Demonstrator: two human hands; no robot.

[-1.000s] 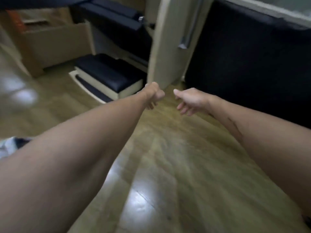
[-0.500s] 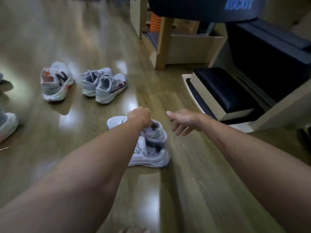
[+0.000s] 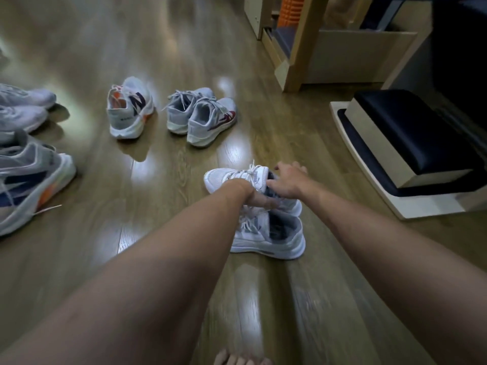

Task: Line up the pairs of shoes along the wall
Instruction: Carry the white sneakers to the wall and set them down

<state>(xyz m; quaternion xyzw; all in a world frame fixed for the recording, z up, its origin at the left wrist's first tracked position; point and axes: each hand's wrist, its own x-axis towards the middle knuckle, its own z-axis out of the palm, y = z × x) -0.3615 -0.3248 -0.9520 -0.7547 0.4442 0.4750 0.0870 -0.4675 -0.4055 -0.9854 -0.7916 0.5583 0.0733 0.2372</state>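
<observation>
Left hand (image 3: 257, 198): over the far shoe of the white pair, fingers reaching toward its collar and touching the upper; curl of fingers mostly hidden behind the wrist, so hold cannot be told.
Right hand (image 3: 286, 181): on the same shoe's opening, fingers spread fairly wide and only loosely bent, thumb at the tongue; touching, no closed grasp seen.
White pair (image 3: 266, 227): on the floor near its middle, lying across the view, toes to the left, the two shoes touching side by side; near shoe untouched.
Change from half a second ago: both hands lower and farther forward, from above the pair to contact with the far shoe; right hand, free then, now on the collar; pair unmoved.
Grey pair with red stripes (image 3: 201, 117): farther out on the floor, heels toward the camera, shoes touching.
Single white shoe with orange heel (image 3: 130, 108): just left of the grey pair, upright.
Left edge of floor: large grey, navy and orange shoe (image 3: 29, 185); two pale shoes (image 3: 22, 106) beyond it, partly cut off.
Floor (image 3: 163, 185): glossy wood planks with bright reflections.
Room: black padded step (image 3: 411, 143) on a cream base at right; wooden frame (image 3: 303, 43) with an orange roller (image 3: 292, 10) at top right.
Bottom edge: bare toes (image 3: 237, 359).
</observation>
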